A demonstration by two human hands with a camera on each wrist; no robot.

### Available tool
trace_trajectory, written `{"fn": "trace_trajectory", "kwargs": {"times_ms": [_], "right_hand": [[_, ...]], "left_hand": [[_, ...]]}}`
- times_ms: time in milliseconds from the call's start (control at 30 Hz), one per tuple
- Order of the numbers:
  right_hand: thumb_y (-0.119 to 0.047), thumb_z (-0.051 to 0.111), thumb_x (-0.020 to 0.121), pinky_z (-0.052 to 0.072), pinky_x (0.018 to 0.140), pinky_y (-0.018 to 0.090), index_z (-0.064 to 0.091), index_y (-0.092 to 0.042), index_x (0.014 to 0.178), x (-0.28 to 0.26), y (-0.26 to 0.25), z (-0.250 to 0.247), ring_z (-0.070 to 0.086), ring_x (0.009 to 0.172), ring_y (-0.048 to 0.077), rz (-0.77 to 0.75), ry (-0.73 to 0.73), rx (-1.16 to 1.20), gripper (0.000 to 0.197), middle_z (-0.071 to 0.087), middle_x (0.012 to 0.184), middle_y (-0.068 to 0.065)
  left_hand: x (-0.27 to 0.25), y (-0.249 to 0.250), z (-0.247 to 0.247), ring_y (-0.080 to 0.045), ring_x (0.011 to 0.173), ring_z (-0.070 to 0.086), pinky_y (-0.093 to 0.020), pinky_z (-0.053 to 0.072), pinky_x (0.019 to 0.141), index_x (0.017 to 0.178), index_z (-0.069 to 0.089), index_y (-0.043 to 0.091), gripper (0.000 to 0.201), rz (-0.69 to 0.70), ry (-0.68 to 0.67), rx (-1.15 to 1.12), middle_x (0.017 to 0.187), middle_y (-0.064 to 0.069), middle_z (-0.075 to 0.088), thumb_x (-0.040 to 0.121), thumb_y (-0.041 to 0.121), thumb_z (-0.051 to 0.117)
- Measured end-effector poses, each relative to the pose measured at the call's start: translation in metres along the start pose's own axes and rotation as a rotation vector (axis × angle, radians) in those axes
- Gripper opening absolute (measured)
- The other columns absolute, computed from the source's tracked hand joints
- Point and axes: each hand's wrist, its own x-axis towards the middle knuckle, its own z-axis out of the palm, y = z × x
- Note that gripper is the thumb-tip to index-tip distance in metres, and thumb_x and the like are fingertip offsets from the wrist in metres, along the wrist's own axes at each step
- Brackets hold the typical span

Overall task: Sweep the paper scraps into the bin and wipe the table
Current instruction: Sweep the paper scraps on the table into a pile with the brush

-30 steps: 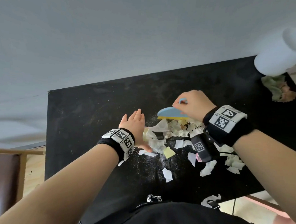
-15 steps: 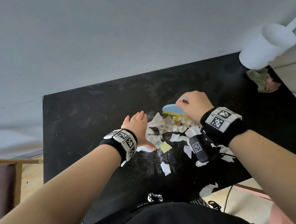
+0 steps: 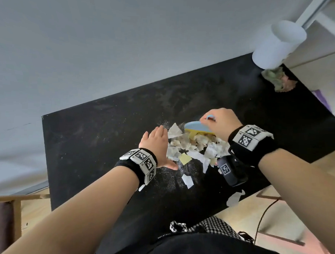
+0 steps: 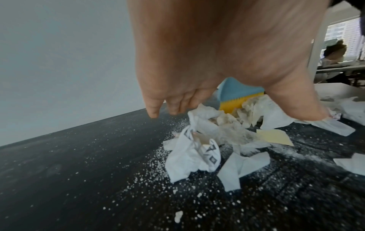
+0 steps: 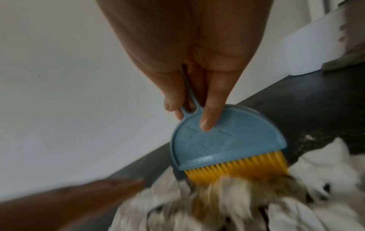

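Observation:
A heap of white and yellow paper scraps (image 3: 196,147) (image 4: 217,128) (image 5: 227,206) lies mid-table on the black table (image 3: 98,135). My right hand (image 3: 220,123) (image 5: 193,87) grips the handle of a small blue brush with yellow bristles (image 3: 198,128) (image 4: 235,95) (image 5: 227,143). Its bristles press into the far side of the heap. My left hand (image 3: 158,145) (image 4: 217,62) stands flat, fingers straight, against the heap's left side, holding nothing. A white bin (image 3: 277,45) stands at the table's far right corner.
A crumpled greenish-pink cloth (image 3: 278,79) lies by the bin. White powder (image 4: 158,156) is strewn over the table near the heap. Loose scraps (image 3: 187,180) lie nearer me, one (image 3: 234,198) at the table's front edge. A wooden chair (image 3: 4,216) stands at lower left.
The brush has dragged the scraps toward me and into a tighter heap. My left hand has stayed flat beside the heap. The head view has tilted, showing more of the bin.

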Motion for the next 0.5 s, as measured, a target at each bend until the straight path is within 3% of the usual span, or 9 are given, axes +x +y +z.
{"fn": "trace_trajectory", "kwargs": {"times_ms": [67, 167, 267, 333, 500], "right_hand": [[-0.019, 0.05, 0.092, 0.039, 0.078, 0.025, 0.071, -0.008, 0.095, 0.001, 0.011, -0.014, 0.061, 0.096, 0.028, 0.047, 0.105, 0.045, 0.024, 0.069, 0.102, 0.011], [-0.016, 0.046, 0.093, 0.036, 0.073, 0.03, 0.068, -0.005, 0.091, 0.009, 0.034, -0.028, 0.057, 0.092, 0.036, 0.161, 0.193, -0.07, 0.025, 0.065, 0.097, 0.019], [-0.015, 0.043, 0.096, 0.042, 0.079, 0.034, 0.067, -0.002, 0.103, 0.016, 0.045, -0.021, 0.059, 0.101, 0.037, 0.193, 0.117, -0.12, 0.028, 0.066, 0.109, 0.021], [-0.018, 0.043, 0.097, 0.043, 0.077, 0.034, 0.066, -0.002, 0.103, 0.012, 0.039, -0.009, 0.059, 0.101, 0.036, 0.148, 0.056, -0.111, 0.029, 0.066, 0.109, 0.019], [-0.018, 0.05, 0.094, 0.048, 0.086, 0.036, 0.069, -0.002, 0.1, -0.006, 0.03, -0.013, 0.064, 0.098, 0.032, -0.016, -0.037, 0.087, 0.026, 0.069, 0.107, 0.013]], "left_hand": [[-0.001, 0.002, 0.001, -0.022, 0.147, -0.004, -0.043, 0.004, 0.119, 0.15, -0.007, 0.006, 0.132, 0.014, 0.009, 0.007, 0.159, -0.007, -0.007, 0.064, 0.073, 0.067], [-0.005, 0.007, 0.003, -0.022, 0.147, -0.006, -0.043, 0.003, 0.119, 0.15, -0.009, 0.006, 0.132, 0.026, 0.012, 0.022, 0.159, -0.007, -0.01, 0.064, 0.073, 0.066], [-0.008, 0.015, 0.003, -0.021, 0.146, -0.006, -0.043, 0.003, 0.119, 0.15, -0.01, 0.006, 0.133, 0.021, 0.015, 0.044, 0.159, -0.007, -0.011, 0.064, 0.075, 0.064], [-0.007, 0.022, 0.001, -0.021, 0.146, -0.006, -0.044, 0.003, 0.119, 0.15, -0.008, 0.006, 0.133, 0.02, 0.02, 0.05, 0.159, -0.007, -0.01, 0.064, 0.076, 0.064], [0.004, 0.048, -0.004, -0.022, 0.146, -0.005, -0.044, 0.005, 0.119, 0.15, -0.007, 0.005, 0.132, 0.031, 0.026, 0.073, 0.159, -0.008, -0.008, 0.064, 0.078, 0.061]]}}
